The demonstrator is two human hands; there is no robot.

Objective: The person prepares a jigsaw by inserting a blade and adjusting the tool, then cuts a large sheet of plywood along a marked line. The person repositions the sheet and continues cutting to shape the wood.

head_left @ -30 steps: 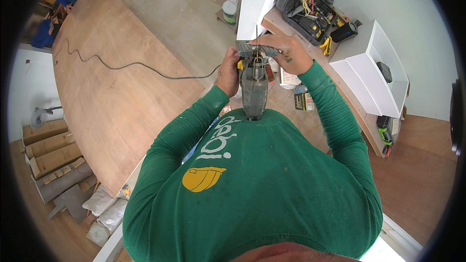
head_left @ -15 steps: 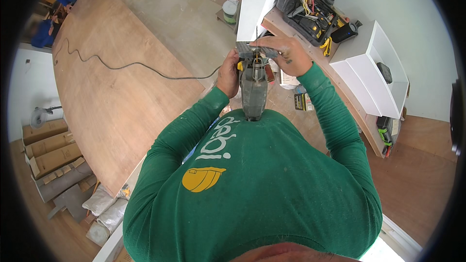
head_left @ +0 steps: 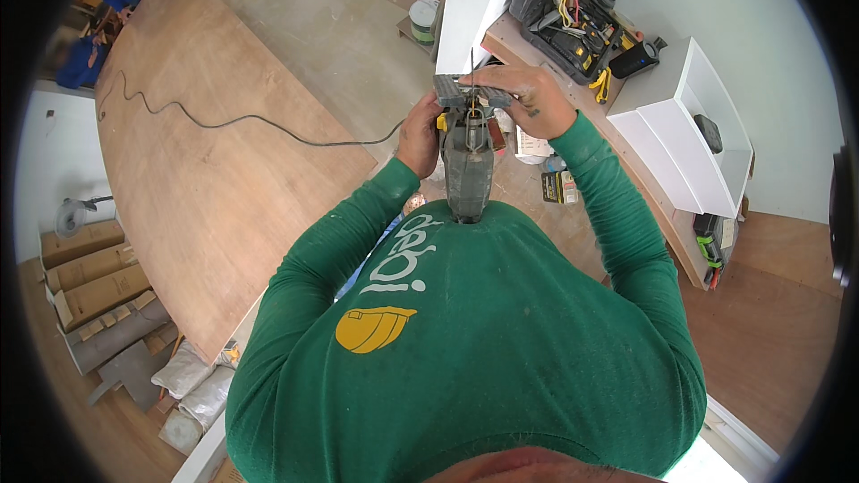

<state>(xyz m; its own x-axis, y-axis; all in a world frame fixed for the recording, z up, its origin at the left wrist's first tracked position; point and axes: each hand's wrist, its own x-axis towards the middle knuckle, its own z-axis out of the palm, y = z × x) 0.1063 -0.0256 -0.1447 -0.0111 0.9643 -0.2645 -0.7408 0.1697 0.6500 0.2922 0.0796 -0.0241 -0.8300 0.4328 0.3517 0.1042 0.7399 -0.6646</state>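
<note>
The saw (head_left: 469, 165) is up in the air in front of the person, between the near right corner of the wood sheet (head_left: 206, 170) and the left edge of the counter (head_left: 640, 183), its rear end at the green shirt (head_left: 501, 331) and its blade (head_left: 472, 63) pointing away. The left grip (head_left: 419, 136) is closed on the saw's left side, just below the plate (head_left: 449, 88). The right grip (head_left: 539, 105) touches the plate, fingers reaching near the blade (whether they close on it, I cannot tell). Hardly anything has changed over the last second: both grips and the saw keep their places, so I judge this a steady hold at the blade end, not a cut. A cable (head_left: 295, 140) crosses the sheet toward the left grip. The tool case (head_left: 573, 40) sits at the counter's far end, with pliers (head_left: 602, 87) just beside it.
</note>
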